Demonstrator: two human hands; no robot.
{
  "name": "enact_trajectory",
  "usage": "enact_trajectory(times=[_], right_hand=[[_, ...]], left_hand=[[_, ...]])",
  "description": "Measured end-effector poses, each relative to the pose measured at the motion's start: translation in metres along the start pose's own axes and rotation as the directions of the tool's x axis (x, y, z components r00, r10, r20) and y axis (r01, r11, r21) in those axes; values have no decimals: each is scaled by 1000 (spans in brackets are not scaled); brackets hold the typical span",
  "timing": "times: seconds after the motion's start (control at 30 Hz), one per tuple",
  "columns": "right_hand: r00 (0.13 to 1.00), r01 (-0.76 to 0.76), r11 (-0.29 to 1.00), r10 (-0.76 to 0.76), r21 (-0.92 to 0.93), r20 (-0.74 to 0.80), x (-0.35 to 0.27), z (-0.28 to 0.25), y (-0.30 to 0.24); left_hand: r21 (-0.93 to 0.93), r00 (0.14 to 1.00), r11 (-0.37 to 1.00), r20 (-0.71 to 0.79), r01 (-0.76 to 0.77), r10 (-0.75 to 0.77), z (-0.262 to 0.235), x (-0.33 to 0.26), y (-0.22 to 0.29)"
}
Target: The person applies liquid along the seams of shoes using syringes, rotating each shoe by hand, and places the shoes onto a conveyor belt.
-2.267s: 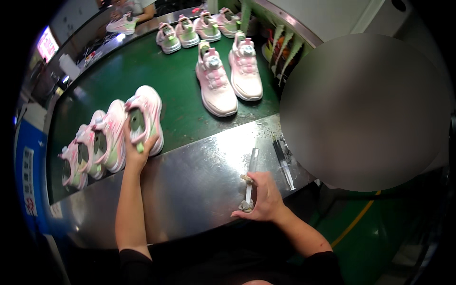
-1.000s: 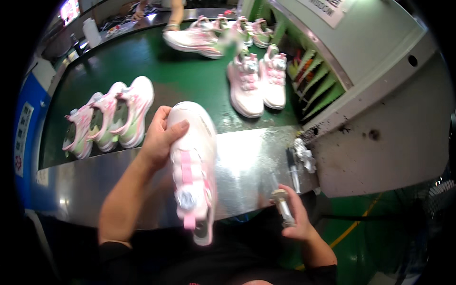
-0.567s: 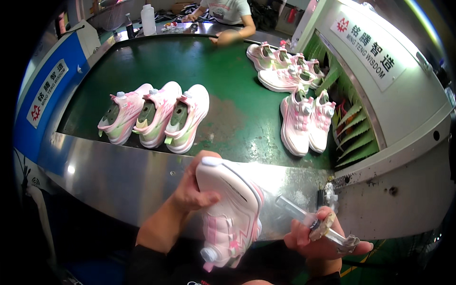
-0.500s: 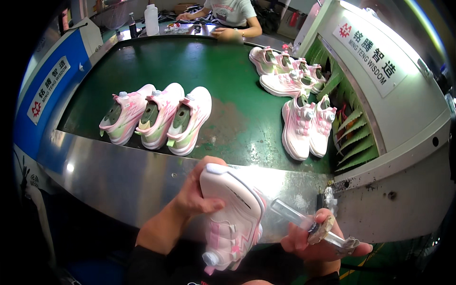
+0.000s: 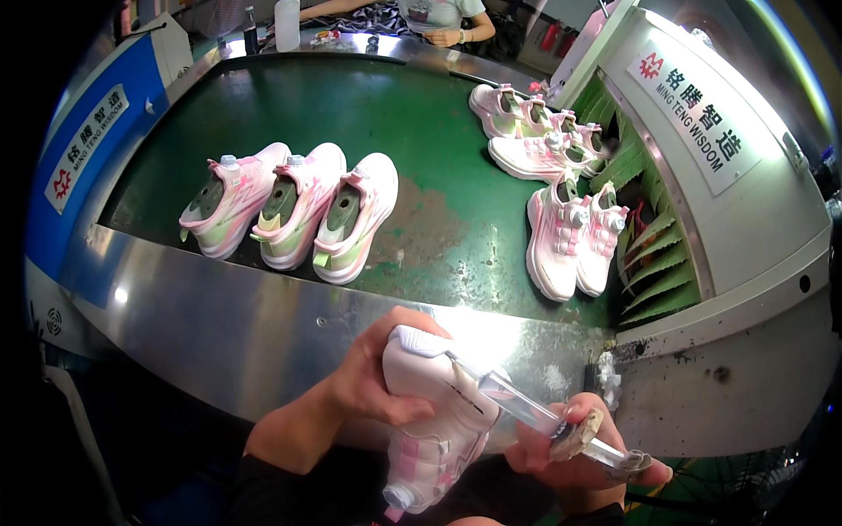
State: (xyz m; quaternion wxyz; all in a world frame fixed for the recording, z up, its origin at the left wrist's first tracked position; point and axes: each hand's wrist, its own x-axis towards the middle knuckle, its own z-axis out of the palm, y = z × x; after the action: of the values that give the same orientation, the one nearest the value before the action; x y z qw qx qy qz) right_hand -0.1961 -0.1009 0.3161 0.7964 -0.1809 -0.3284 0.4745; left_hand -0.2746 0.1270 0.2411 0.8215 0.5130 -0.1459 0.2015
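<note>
My left hand (image 5: 373,373) is wrapped round the toe end of a pink and white sneaker (image 5: 430,443), holding it over the metal front edge. The shoe is tilted, with its toe up and a round lacing dial low, towards me. A dark line runs along the seam between upper and sole. In my right hand (image 5: 561,451) is a clear syringe (image 5: 519,405), its plunger end by my thumb and a beige wrapping round its flange. The syringe's narrow tip reaches the sole edge near the toe; whether it touches I cannot tell.
Three similar sneakers (image 5: 355,215) stand left on a green conveyor belt (image 5: 430,237), and several more (image 5: 557,237) on the right by a machine opening with green strips (image 5: 658,250). A blue machine panel (image 5: 74,175) flanks the left. At the far end a person (image 5: 438,22) sits behind bottles (image 5: 287,24).
The syringe has moved left, its tip now at the sole edge near the toe. The shoe has shifted slightly right and lower, with its sole turned farther away from view.
</note>
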Motion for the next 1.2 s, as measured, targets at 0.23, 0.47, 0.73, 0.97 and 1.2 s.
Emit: enact_trajectory(times=[0.23,0.47,0.73,0.97,1.2], right_hand=[[1000,12,999,-12,-46,11,-6,-5,0],[998,58,997,-59,-47,-18,-18,-16,5],[985,74,995,-84,-73,-152,-46,-35,20],[973,-5,999,16,52,-230,-85,-44,30],[967,-118,993,115,0,-228,-114,-35,33]], left_hand=[[-29,997,998,-57,53,-54,-3,-1,0],[-8,978,991,-160,136,-136,-9,0,2],[-151,934,970,-277,190,-226,-18,6,-5],[-149,905,968,-351,200,-241,-30,10,-18],[-330,863,908,-345,258,-370,-58,-2,-26]])
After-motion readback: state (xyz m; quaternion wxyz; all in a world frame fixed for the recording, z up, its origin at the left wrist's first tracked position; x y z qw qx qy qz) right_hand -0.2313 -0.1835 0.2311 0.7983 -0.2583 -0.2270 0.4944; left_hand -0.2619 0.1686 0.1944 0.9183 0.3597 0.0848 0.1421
